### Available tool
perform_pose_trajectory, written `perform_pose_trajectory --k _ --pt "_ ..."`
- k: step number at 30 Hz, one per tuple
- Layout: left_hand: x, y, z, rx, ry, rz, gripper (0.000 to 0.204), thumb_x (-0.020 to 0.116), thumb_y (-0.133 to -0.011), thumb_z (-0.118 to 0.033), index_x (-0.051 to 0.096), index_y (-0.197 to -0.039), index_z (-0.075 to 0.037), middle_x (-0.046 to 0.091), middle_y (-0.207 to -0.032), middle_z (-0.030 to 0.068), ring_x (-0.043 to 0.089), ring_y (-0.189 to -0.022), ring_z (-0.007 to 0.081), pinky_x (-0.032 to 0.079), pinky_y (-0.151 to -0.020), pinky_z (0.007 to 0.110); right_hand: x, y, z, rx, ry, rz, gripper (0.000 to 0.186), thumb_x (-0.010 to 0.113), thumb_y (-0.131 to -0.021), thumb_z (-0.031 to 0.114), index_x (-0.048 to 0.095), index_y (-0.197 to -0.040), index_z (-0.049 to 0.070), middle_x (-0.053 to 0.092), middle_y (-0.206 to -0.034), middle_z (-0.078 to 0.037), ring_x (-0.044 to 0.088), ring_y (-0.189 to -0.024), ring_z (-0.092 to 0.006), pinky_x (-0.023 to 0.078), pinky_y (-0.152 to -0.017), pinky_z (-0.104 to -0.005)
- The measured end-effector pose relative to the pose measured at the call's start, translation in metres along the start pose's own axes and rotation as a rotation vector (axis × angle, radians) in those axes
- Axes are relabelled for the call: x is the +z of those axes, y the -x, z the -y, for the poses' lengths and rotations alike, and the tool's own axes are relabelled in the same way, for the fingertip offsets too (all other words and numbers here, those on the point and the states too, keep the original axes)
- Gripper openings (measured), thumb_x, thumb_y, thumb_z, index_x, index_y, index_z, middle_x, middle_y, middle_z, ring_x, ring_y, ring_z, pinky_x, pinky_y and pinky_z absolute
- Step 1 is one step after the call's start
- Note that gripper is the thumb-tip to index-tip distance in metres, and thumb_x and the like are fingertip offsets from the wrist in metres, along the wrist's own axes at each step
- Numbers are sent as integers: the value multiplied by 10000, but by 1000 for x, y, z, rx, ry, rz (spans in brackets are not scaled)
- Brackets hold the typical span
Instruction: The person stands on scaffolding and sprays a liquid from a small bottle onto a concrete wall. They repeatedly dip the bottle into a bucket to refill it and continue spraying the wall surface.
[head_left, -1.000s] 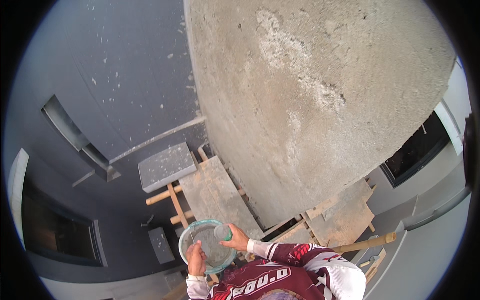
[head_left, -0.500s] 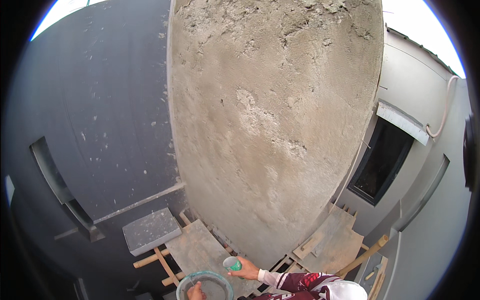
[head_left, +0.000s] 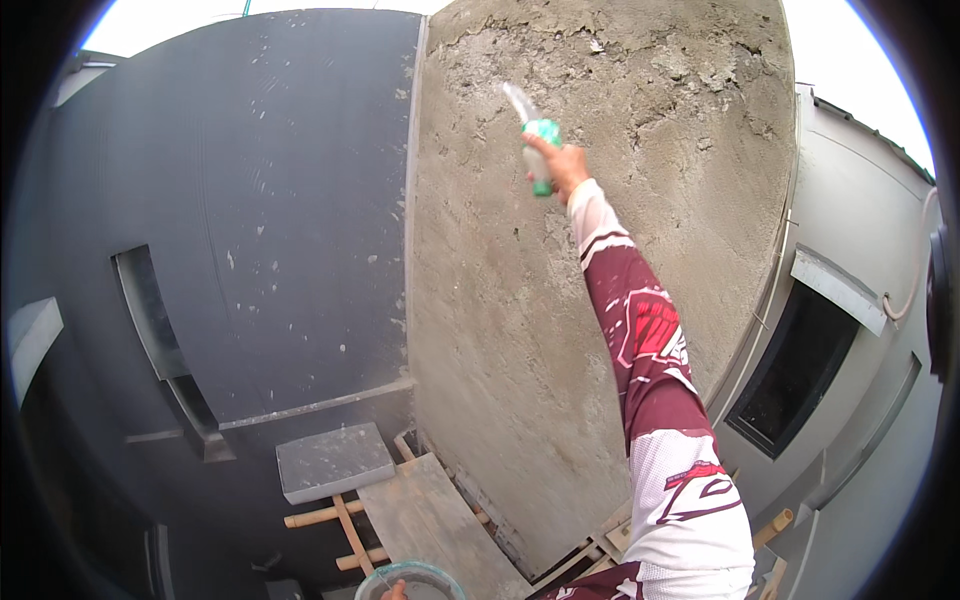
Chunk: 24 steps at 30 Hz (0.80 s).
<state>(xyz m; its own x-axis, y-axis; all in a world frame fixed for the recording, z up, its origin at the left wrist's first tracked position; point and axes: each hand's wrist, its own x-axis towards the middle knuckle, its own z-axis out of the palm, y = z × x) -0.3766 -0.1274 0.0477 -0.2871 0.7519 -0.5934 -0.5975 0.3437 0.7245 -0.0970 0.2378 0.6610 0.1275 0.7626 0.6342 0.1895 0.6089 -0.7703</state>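
Right hand (head_left: 562,165) raised high, fist closed on green-handled brush (head_left: 535,135), pale bristles against rough grey plaster wall (head_left: 600,300) | left hand (head_left: 398,591) at bottom edge, on clear round bowl (head_left: 412,580), grip unclear | nearby: dark smooth wall (head_left: 250,250), grey slab (head_left: 335,460), wooden planks (head_left: 430,520).

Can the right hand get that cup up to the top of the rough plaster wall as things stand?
Probably not quite: the right hand already holds the green cup against the rough plaster wall at nearly full arm stretch. Nothing blocks it, but more wall continues above it.
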Motion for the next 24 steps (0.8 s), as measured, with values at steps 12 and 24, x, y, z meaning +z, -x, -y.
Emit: perform_pose_trajectory --k 12,24 --pt "-6 7 -8 23 -63 -121 206 648 -862 -253 528 -786 -104 401 -611 -30 383 -489 86 319 -426 241 -5 137 -106 267 21 378 454 722 -788 402 644 -919 -26 634 -764 -87 604 -555 -154 488 -453 -299" --pt "103 33 -4 99 -129 17 268 682 -840 -269 525 -777 -61 424 -619 -20 389 -487 82 311 -436 239 34 582 -316 81 340 1497 608 756 -723 330 538 -1234 84 571 -1177 -177 552 -1103 -348 428 -944 -450"
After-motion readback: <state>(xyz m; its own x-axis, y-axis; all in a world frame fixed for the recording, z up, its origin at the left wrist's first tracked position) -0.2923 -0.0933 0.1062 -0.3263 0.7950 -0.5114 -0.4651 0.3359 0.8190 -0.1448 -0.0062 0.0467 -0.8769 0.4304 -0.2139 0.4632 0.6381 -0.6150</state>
